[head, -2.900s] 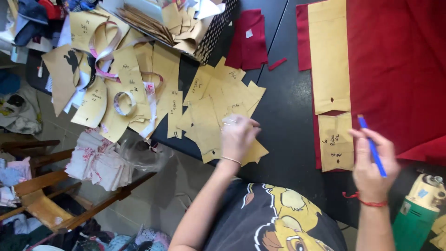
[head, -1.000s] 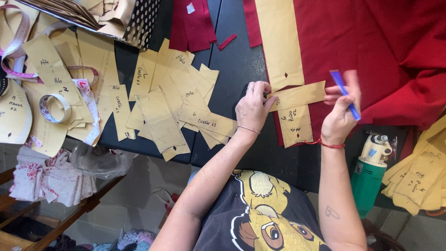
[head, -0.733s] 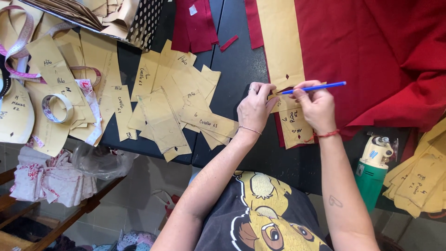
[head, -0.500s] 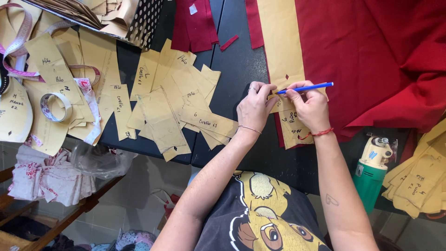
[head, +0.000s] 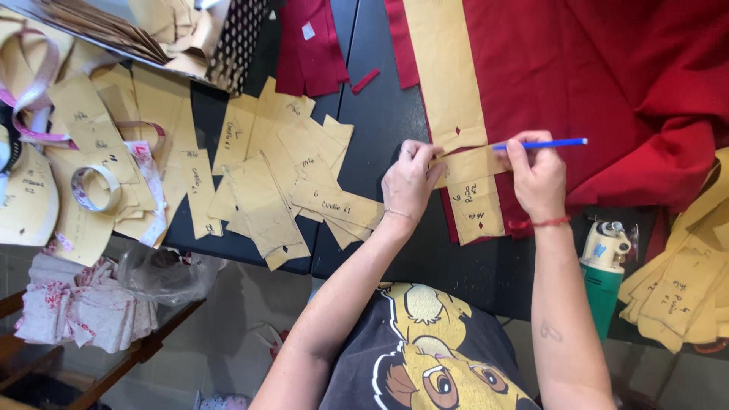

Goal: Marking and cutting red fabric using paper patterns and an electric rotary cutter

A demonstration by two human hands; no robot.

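My left hand [head: 410, 182] presses on the left end of a small tan paper pattern piece [head: 467, 165] lying across red fabric [head: 600, 83] on a dark table [head: 380, 106]. My right hand [head: 538, 175] grips a blue pencil [head: 543, 143], which lies nearly level with its far end pointing right, and rests on the right end of that same piece. A long tan pattern strip [head: 446, 68] lies just above, and another small pattern piece [head: 476, 210] sits just below, between my hands.
A heap of tan pattern pieces [head: 281, 175] lies left of my hands, with a tape roll [head: 95, 190] and measuring tape [head: 38, 83] farther left. A patterned box [head: 235, 42] holds more paper. A green and white power tool [head: 604, 266] and more patterns [head: 683, 288] lie at right.
My right hand came down from a raised position onto the small pattern piece, and the pencil swung from upright to nearly level. My left hand stayed on the piece.
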